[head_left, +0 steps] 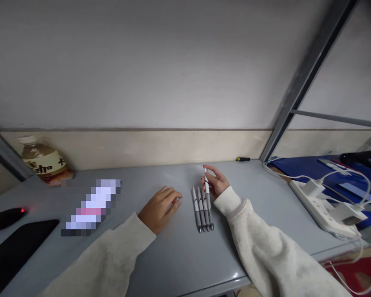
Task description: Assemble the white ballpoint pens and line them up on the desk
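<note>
My right hand (217,180) pinches a white and grey pen (207,187) near its upper end, with fingers closed round it. The pen is nearly upright in the view, its lower end pointing toward me. Below that hand, several matching pens (197,210) lie side by side on the grey desk (179,255), their dark ends toward me. The held pen partly covers the rightmost ones. To the left of the row, my left hand (159,209) rests at the desk surface. Its fingers are loosely bent, the thumb a little apart from them, and nothing shows between them.
On the left are a drink bottle (45,161), a blurred-out phone-like device (92,206), a black mouse (6,218) and a black flat object (21,251). A small black-yellow tool (243,159) lies by the wall. A power strip (315,210) with cables and a blue folder (292,167) occupy the right.
</note>
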Motion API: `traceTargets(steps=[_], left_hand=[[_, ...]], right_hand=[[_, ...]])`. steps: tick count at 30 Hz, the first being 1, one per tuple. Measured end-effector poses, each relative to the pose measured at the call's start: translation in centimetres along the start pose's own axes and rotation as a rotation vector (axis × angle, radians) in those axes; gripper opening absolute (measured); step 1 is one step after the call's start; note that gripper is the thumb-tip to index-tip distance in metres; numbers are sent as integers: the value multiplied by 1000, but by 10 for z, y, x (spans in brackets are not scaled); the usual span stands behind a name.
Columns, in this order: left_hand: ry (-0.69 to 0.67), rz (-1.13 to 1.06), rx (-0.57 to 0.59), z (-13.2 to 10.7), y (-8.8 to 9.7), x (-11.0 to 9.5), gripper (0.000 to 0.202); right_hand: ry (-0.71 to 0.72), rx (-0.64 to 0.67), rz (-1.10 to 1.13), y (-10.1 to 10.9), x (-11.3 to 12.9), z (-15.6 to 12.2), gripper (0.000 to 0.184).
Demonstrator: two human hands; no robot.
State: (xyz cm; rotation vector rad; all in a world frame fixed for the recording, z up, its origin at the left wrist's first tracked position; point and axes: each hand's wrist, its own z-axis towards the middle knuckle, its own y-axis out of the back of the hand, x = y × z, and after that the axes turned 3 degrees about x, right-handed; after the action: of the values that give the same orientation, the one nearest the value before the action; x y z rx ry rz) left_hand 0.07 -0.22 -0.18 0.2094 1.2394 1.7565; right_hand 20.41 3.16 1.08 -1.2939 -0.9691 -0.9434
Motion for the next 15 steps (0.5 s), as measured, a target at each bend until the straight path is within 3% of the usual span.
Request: traceTargets(steps=[15], left_hand=[[4,12,61,-1,-1,0,25]], right_hand=[[35,-8,-32,1,0,-1,58]])
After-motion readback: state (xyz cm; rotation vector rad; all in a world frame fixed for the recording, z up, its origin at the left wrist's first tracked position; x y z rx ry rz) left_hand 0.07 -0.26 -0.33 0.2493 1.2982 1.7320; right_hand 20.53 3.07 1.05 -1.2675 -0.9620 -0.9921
